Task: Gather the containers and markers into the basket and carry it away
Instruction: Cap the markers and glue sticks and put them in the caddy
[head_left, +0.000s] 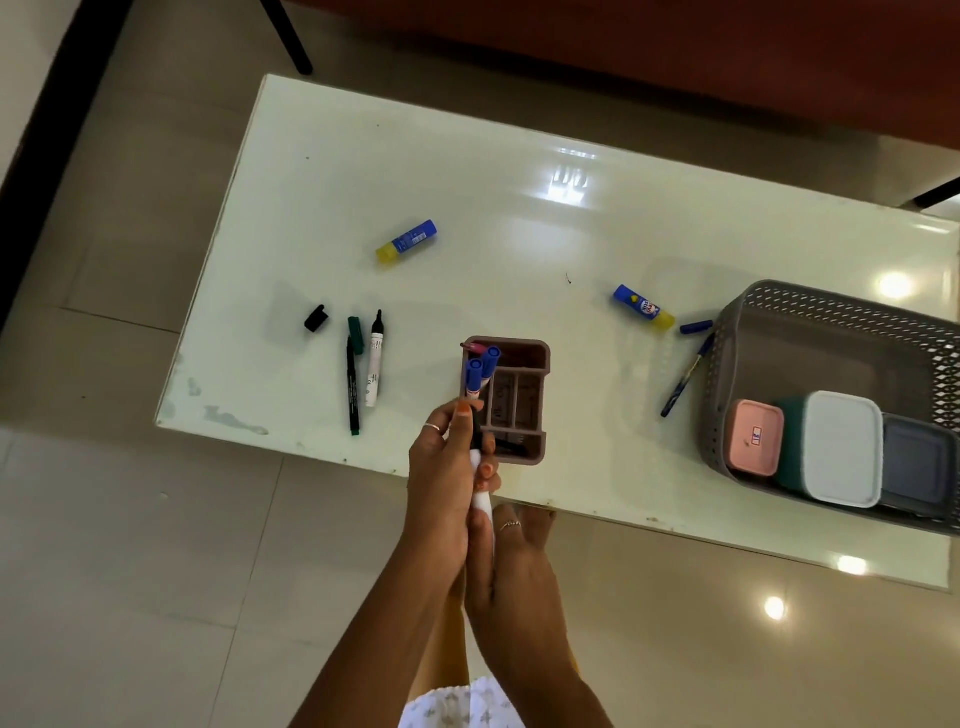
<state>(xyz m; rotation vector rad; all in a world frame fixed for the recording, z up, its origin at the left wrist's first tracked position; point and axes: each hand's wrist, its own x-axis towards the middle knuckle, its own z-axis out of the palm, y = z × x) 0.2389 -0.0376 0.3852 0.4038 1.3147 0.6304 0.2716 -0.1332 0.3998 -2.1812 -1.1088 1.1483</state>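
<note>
Markers come first here: one white-barrelled marker (482, 501) is held between both hands just over the near table edge. The left hand (441, 478) curls its fingers (485, 472) round the upper, dark end, which looks like the cap, and the right hand (511, 566) wraps the lower barrel from below; the person seems to be pressing a cap on. If the cap seats crooked or the grip slips, the marker could drop to the tiled floor (156, 545), since it hangs right at the edge.

Just beyond the fingers stands a brown compartment holder (519, 410) with blue-capped markers (480, 371) leaning in its far-left corner; a knock from the knuckles might tip them out.

Further left lie a loose black cap (316, 318), a green cap (355, 335), an uncapped white marker (375, 361) and a thin black pen (352, 387). Mismatching caps is a likely slip. Two blue-and-yellow glue sticks (407, 241) (644, 306) lie apart on the white table (519, 234) and could roll if nudged.

A blue cap (696, 327) and blue pen (687, 376) lie just beside the grey basket (769, 312), which already holds a pink container (756, 436), a white-lidded container (841, 449) and a grey container (919, 465). Its near corner appears to overhang the table edge, so a careless drop into it might unbalance it.
</note>
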